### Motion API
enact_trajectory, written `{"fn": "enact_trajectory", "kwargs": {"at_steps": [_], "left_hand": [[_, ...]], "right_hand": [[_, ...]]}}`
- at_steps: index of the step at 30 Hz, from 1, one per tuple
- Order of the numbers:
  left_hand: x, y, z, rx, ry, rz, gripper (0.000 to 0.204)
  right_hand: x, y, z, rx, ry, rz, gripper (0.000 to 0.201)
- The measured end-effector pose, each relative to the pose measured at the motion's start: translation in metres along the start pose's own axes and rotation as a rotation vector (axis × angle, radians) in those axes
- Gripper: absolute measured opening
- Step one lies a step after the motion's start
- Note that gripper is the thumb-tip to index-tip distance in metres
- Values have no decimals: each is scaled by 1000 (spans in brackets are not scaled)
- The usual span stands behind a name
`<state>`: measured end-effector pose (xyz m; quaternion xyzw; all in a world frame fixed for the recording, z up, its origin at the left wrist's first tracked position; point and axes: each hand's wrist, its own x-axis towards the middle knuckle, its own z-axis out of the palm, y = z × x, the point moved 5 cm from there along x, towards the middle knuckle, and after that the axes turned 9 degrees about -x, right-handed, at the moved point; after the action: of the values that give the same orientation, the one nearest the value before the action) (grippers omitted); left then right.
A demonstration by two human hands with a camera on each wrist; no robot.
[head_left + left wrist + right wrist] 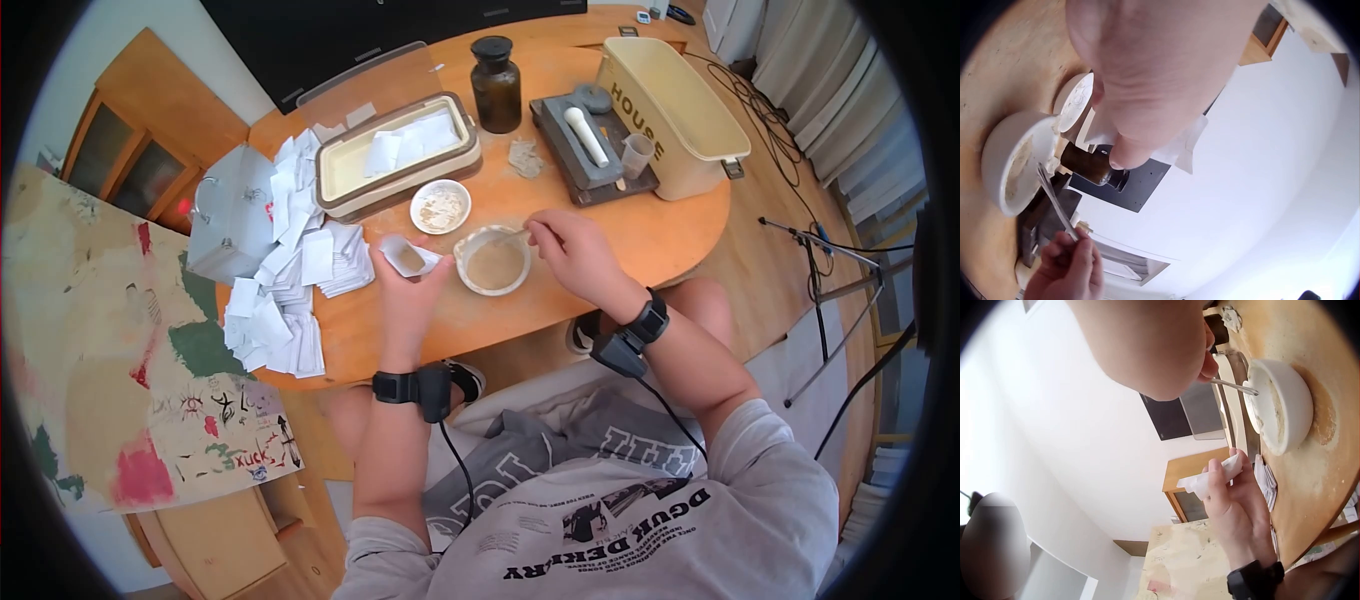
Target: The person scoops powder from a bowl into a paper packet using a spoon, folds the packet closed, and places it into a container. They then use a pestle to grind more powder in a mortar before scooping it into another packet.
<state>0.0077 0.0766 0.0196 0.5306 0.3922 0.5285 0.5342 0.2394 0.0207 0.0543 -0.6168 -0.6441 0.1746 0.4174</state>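
A white bowl (493, 261) of pale powder stands near the table's front edge. The right hand (580, 258) pinches a thin metal spoon (1054, 199), its tip at the bowl's rim in the head view and over the bowl in the left wrist view. Left of the bowl, the left hand (412, 290) holds a small open white paper packet (408, 257) between thumb and fingers; its mouth faces up. In the right wrist view the left hand (1238, 515) grips the packet (1210, 479) beside the bowl (1285, 406). Behind stands a smaller white dish (440, 207) with powder.
Piled paper packets (290, 330) lie at the left by a metal case (232, 215). Behind are a lidded tub (335, 205) holding packets and a dark jar (497, 85). At the right, a grey block (570, 150) with a white pestle (586, 137) stands beside a cream bin (690, 110).
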Motion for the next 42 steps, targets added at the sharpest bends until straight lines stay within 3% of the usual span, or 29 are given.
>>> {"fn": "enact_trajectory", "kwargs": {"at_steps": [1,3,7,9,10,12,13,15,16,17,18,20,23,27,29,32,34,36,39,42], "left_hand": [[2,1,-2,5,7,10,57],[6,-6,-9,-86,100,-126,57],[9,6,-19,-215,207,0,49],[7,6,-19,-106,131,-62,47],[6,4,-20,-108,134,-57,47],[5,-3,-15,-55,57,-45,54],[3,0,-10,-59,54,-42,54],[-5,8,7,58,-4,-82,53],[-10,7,16,57,-21,-86,53],[-15,11,28,167,-87,19,53],[-20,14,38,277,-154,126,53],[-22,3,41,246,-149,66,53],[-20,-8,36,183,-129,-5,56],[-19,-17,39,157,-224,-24,54],[-21,-6,47,90,-247,-72,51],[-20,-15,45,-15,-303,-143,44],[-17,-13,41,-46,-338,-168,39],[-18,-8,40,-148,-360,-369,33],[-17,-11,32,-186,-356,-416,33],[-19,-3,37,-169,-295,-351,40]], "right_hand": [[1,2,1,7,0,-12,14],[1,22,13,188,-119,227,14],[0,41,17,264,-173,246,15],[3,31,7,-187,-191,96,19],[4,25,5,-188,-191,89,19],[4,-9,-16,-556,216,-291,26],[4,-14,-14,-561,219,-293,26],[1,-20,5,-81,-81,-151,35],[-2,-31,12,1,-132,-136,40],[-4,-41,19,87,-182,-120,45],[-5,-40,24,86,-171,-106,45],[-7,-42,35,166,-221,-269,47],[-5,-35,29,205,-179,-136,46],[-9,-29,34,191,-205,-229,44],[-8,-27,27,181,-161,-48,37],[-6,-25,23,241,-166,-3,33],[-5,-19,24,307,-170,-7,31],[-5,-10,27,376,-178,-12,29],[-4,-7,24,412,-191,-110,25],[-7,-14,19,328,-281,-141,21]]}}
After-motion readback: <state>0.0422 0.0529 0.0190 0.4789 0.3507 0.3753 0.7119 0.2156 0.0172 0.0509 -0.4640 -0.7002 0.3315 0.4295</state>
